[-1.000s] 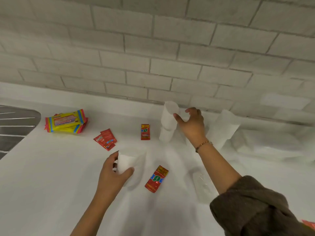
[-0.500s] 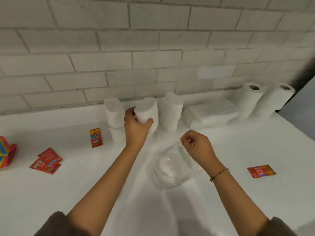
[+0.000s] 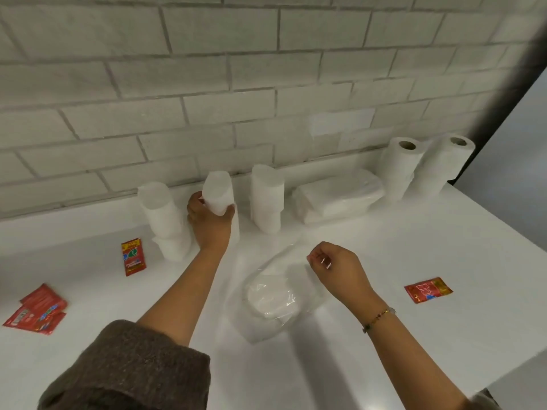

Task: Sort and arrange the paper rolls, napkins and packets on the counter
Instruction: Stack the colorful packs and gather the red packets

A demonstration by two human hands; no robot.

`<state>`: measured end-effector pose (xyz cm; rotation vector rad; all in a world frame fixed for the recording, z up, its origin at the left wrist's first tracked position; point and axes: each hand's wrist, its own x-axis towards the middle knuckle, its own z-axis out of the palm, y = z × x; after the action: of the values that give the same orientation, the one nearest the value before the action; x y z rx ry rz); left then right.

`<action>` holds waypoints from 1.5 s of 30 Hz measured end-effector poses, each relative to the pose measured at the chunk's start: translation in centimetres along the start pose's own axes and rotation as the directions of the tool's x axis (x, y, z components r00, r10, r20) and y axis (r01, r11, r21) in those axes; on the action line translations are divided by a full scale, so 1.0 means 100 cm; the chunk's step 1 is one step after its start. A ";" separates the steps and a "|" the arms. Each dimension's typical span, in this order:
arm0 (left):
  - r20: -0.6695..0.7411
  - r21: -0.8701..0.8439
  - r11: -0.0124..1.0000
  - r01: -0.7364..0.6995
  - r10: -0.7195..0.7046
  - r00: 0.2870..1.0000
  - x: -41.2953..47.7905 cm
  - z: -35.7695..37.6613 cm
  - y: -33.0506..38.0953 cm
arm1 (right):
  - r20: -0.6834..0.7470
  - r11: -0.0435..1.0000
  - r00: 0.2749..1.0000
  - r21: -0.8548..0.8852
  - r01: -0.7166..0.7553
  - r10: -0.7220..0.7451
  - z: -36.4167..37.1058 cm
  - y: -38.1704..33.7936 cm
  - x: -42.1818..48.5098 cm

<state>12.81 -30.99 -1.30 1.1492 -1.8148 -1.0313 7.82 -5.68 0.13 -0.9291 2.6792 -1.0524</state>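
White surface [image 3: 384,335] below the brick wall [image 3: 207,84]: paper rolls [image 3: 266,199] line the wall. Left hand [image 3: 210,224] grips a roll [image 3: 217,194] there; right hand [image 3: 340,272] hangs loosely curled, empty. Red packets [image 3: 133,257] lie scattered away from the wall, judged unsorted.

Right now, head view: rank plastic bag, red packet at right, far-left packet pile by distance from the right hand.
1. plastic bag, just left of the right hand
2. red packet, to its right
3. packet pile, far left
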 end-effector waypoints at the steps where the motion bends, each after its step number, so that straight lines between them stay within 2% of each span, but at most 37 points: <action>1: 0.012 -0.009 1.000 0.009 -0.009 1.000 -0.001 -0.001 -0.001 | -0.002 1.000 1.000 0.003 0.004 -0.004 0.000 0.001 0.000; 6: 0.131 -0.017 0.992 0.121 -0.118 0.984 -0.015 -0.016 -0.007 | 0.045 1.000 0.999 -0.008 0.026 -0.026 0.005 -0.001 0.002; 10: 0.278 -0.074 0.989 0.128 -0.103 0.955 -0.054 -0.044 -0.010 | 0.174 0.993 0.978 -0.022 0.119 -0.114 0.010 -0.002 0.011; 12: 0.346 -0.052 0.991 0.126 -0.101 0.933 -0.076 -0.060 -0.013 | 0.249 0.984 0.957 -0.052 0.168 -0.151 0.013 -0.001 0.024; 15: 0.393 -0.009 0.994 0.112 -0.099 0.914 -0.106 -0.081 -0.021 | 0.466 0.969 0.866 -0.064 0.240 -0.184 0.018 -0.008 0.046; 17: 0.405 0.025 0.992 0.127 -0.126 0.906 -0.123 -0.094 -0.028 | 0.621 0.958 0.764 -0.072 0.277 -0.174 0.021 -0.016 0.060; 20: 0.378 0.043 0.987 0.157 -0.162 0.911 -0.143 -0.111 -0.035 | 0.820 0.938 0.571 -0.166 0.304 -0.040 0.024 -0.029 0.079; 22: 0.341 0.024 0.984 0.176 -0.173 0.924 -0.151 -0.121 -0.038 | 0.877 0.879 0.477 -0.273 0.390 0.061 0.029 -0.034 0.088; 26: 0.303 0.019 0.980 0.198 -0.194 0.933 -0.160 -0.137 -0.040 | 0.881 0.735 0.440 -0.415 0.537 0.176 0.042 -0.048 0.087; 30: 0.305 -0.021 0.979 0.201 -0.185 0.934 -0.159 -0.145 -0.040 | 0.890 0.644 0.397 -0.441 0.625 0.224 0.054 -0.058 0.073; 34: 0.329 -0.049 0.984 0.174 -0.149 0.932 -0.153 -0.150 -0.038 | 0.888 0.692 0.420 -0.423 0.585 0.187 0.054 -0.054 0.057; 37: 0.342 -0.068 0.986 0.153 -0.121 0.932 -0.149 -0.152 -0.036 | 0.856 0.756 0.496 -0.418 0.503 0.143 0.039 -0.043 0.046; 41: 0.376 -0.108 0.986 0.127 -0.077 0.923 -0.142 -0.151 -0.036 | 0.765 0.887 0.633 -0.369 0.276 0.121 0.012 -0.024 0.018; 45: 0.426 -0.162 0.977 0.135 -0.054 0.903 -0.142 -0.136 -0.030 | 0.682 0.941 0.725 -0.298 0.159 0.093 -0.014 -0.005 -0.014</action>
<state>30.43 -21.77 -0.84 0.9579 -1.9438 -1.5715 8.76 -4.36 1.31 -1.1410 2.2041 -0.1411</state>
